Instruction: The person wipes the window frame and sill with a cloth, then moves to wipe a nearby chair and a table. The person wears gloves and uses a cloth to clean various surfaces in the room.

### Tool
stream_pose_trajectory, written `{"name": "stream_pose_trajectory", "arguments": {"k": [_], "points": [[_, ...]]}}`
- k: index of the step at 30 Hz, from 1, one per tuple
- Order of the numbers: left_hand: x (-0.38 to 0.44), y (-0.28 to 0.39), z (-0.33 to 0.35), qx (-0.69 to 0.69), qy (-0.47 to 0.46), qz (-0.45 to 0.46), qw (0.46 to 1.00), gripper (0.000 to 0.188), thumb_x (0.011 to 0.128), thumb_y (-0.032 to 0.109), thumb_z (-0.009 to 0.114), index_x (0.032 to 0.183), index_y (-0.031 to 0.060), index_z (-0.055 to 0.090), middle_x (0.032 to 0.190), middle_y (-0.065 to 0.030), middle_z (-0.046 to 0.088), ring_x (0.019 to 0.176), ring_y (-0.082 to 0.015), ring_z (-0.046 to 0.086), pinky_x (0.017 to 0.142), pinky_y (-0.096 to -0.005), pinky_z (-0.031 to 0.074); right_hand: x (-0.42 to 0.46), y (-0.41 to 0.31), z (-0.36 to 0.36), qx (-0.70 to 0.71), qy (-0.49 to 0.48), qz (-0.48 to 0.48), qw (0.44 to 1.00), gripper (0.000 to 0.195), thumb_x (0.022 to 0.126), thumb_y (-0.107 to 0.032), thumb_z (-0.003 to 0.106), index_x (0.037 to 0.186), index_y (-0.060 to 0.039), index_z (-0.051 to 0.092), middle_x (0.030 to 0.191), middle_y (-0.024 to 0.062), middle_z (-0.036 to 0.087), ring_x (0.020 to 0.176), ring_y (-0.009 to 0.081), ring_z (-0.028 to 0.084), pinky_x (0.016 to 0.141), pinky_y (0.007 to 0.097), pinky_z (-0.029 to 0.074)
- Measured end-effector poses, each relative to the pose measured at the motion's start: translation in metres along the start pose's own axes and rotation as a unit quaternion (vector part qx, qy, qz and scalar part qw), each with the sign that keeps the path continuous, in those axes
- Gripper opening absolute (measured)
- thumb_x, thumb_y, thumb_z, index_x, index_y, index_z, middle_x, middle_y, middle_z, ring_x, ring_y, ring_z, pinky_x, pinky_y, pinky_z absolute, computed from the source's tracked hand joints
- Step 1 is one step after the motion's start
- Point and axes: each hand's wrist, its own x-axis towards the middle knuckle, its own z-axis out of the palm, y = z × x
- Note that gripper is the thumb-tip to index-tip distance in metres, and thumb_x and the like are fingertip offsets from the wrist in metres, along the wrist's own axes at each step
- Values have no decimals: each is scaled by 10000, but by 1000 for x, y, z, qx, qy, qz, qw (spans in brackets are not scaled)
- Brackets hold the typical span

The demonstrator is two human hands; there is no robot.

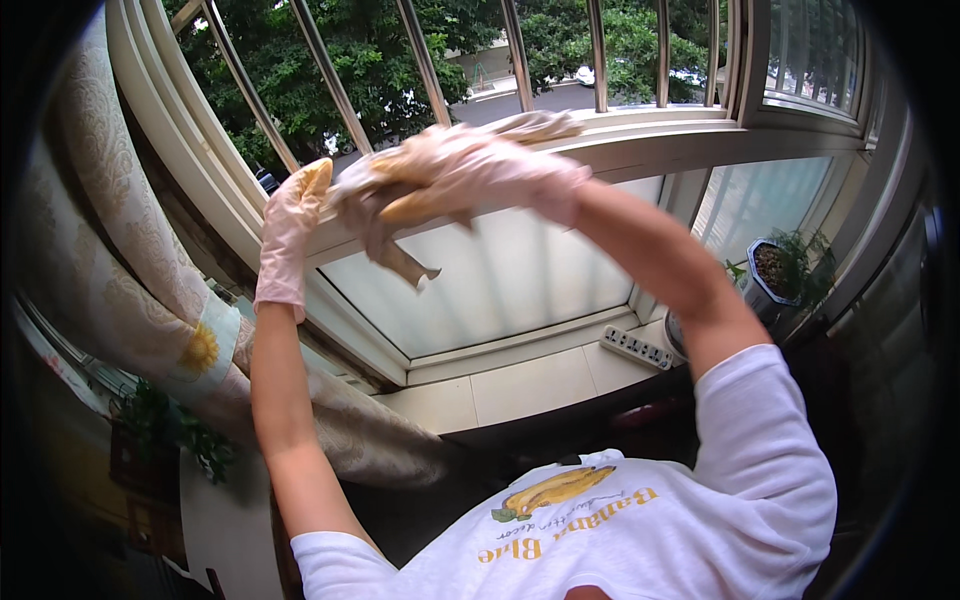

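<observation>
Both my hands wear pink rubber gloves with yellowish fingers. My right hand, blurred, holds a crumpled beige and grey cloth on the window's middle rail; part of the cloth hangs down in front of the frosted lower pane. My left hand is raised at the left side of the window frame, its fingers bent together near the cloth's left end. Whether those fingers grip anything is hidden from this angle.
Metal bars stand outside the window opening. A patterned curtain with a sunflower tieback hangs at left. On the tiled sill lies a white power strip, with a potted plant to the right.
</observation>
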Motion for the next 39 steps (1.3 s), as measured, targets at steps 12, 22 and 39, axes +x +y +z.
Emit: {"name": "stream_pose_trajectory", "arguments": {"k": [12,22,39], "points": [[8,9,-9,-279,-24,-168,945,680,940,602,625,1305,29,642,1073,-63,718,841,-151,684,745,-287,575,104,-24,54,134,-37,-19,990,587,840,-460,696,1319,-127,626,1147,146,720,1063,320,686,914,372,537],[5,-4,-6,-116,10,-165,979,640,934,591,659,1218,18,693,1040,-63,722,857,-97,618,774,-249,498,-24,71,-14,152,12,147,977,417,861,-225,666,1245,-63,648,1117,130,718,1061,254,683,911,367,541],[13,175,204,255,-67,372,890,639,917,279,734,1503,215,487,1485,-102,546,1413,-317,468,1196,-481,299,-261,204,-113,440,695,-22,568,124,886,-64,594,820,-77,699,660,33,650,508,101,567,477,232,430]]}}
